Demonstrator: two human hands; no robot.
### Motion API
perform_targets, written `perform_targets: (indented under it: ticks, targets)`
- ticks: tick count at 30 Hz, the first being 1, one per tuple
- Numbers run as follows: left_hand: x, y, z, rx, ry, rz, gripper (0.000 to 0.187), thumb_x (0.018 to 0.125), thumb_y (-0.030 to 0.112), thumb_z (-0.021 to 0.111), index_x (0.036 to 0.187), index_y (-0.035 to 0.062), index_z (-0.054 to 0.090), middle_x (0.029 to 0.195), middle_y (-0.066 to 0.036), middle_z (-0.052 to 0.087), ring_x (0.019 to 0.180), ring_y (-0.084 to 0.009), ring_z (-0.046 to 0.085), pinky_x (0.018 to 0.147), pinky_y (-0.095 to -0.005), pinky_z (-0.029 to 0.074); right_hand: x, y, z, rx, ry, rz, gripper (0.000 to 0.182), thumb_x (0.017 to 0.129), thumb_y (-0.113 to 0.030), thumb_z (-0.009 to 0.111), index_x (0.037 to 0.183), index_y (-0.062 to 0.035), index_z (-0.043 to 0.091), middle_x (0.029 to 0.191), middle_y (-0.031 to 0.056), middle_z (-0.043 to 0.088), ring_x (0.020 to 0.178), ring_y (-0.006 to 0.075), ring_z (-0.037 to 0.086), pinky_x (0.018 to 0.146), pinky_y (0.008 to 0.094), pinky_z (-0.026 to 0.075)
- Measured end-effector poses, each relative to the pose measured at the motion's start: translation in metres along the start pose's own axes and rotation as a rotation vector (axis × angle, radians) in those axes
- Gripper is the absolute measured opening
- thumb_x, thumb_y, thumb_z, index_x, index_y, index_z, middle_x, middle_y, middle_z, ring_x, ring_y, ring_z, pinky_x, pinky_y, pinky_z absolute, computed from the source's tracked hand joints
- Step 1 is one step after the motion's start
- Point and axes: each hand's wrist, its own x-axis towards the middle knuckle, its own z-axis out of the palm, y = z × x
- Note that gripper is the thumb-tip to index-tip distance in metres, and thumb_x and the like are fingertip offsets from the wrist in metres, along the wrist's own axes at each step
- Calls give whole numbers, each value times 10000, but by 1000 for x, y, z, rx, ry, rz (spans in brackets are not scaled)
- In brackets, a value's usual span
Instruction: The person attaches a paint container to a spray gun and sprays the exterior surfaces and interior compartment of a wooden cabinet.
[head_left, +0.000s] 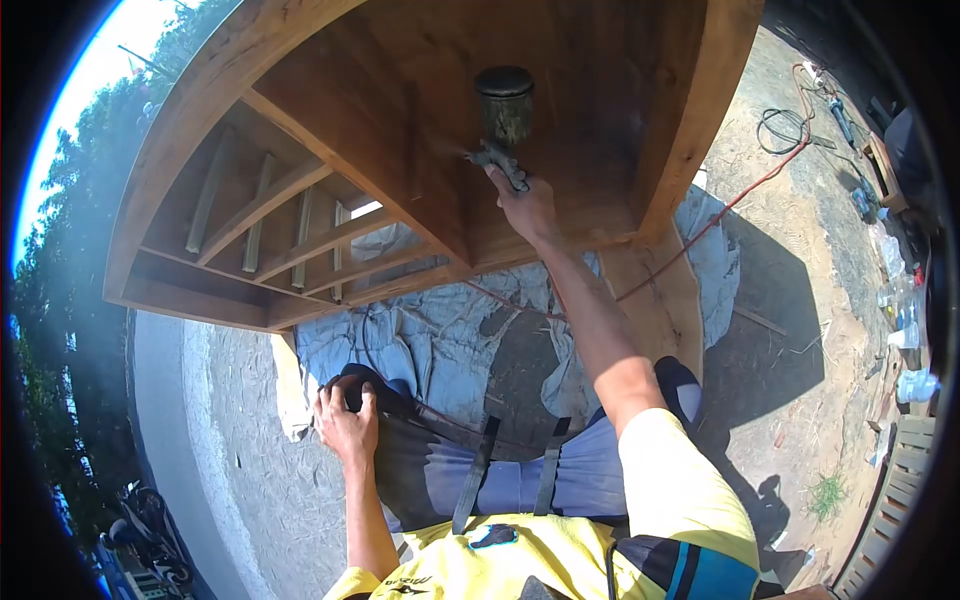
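My right hand [526, 208] is wrapped round the handle of a paint spray gun [493, 158], held inside the open compartment of a large wooden cabinet [672, 130]. A dark-lidded cup [505, 105] sits on top of the gun. The nozzle points left toward a wooden divider [370, 170], and a faint mist shows in front of it. Low on the left, my left hand [347, 420] rests on my bent knee with its fingers apart, holding nothing.
Slatted drawer frames [300, 225] fill the cabinet's left side. Crumpled sheeting [430, 335] covers the ground below. A red hose [740, 195] runs off to the right, near plastic bottles [905, 300] and tools. A motorbike [150, 530] stands at lower left beside the road.
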Motion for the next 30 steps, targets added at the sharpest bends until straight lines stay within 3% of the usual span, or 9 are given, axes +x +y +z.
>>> perform_targets:
  ticks: [1,3,6,8,12,16,24,28,30]
  targets:
    - [-1,2,1,19,1,-1,340,873,376,749,1121,146,777,1238,-64,704,1276,-312,583,1090,-502,438,1,-6,-1,2,-3,-3,591,970,-591,683,972,-8,778,832,222,755,870,413,754,780,468,566]
    - [-3,2,4,17,8,4,345,873,383,746,1124,148,776,1242,-65,701,1286,-314,577,1095,-511,432,7,-16,-1,153,27,-132,562,968,-560,706,935,-4,774,722,160,734,745,324,758,727,425,561]
    - [-7,6,3,50,24,18,333,882,381,746,1123,153,775,1249,-66,704,1282,-320,583,1078,-497,459,16,-12,-1,173,4,-95,541,970,-548,709,927,-12,770,666,109,709,683,252,741,697,399,559]
    - [-8,7,5,82,33,22,315,890,371,748,1119,157,776,1252,-65,711,1269,-324,596,1055,-475,491,12,5,-2,116,-19,-32,541,970,-551,709,921,-16,770,665,115,708,682,263,742,695,405,559]
    - [-10,7,11,59,31,25,368,882,413,735,1140,154,773,1241,-103,691,1297,-342,564,1097,-523,431,-17,30,-16,-48,-94,132,553,970,-568,703,929,-20,770,688,131,717,714,286,749,711,422,561]
    - [-11,13,13,116,29,45,356,893,400,731,1148,155,775,1271,-87,696,1291,-340,572,1091,-504,448,-36,71,-15,-230,-93,52,565,982,-596,667,885,-47,760,664,103,705,670,253,723,676,385,540]
    - [-11,30,18,137,13,90,365,896,409,730,1156,156,775,1315,-80,695,1271,-341,582,1094,-495,448,-68,41,-30,302,-100,-41,374,1006,-392,726,1032,-23,782,769,53,727,713,137,673,692,344,529]
    - [-13,30,21,159,32,107,360,889,407,734,1145,158,776,1324,-79,690,1274,-344,574,1104,-505,434,-86,45,-44,201,-159,68,422,998,-457,715,1017,-40,777,775,107,745,749,237,724,739,369,538]
    - [-14,31,20,172,34,109,356,885,405,737,1140,161,777,1328,-76,689,1275,-346,571,1109,-506,429,-94,61,-46,-63,-121,-29,441,1007,-462,696,1055,-31,773,860,178,766,849,372,741,792,437,545]
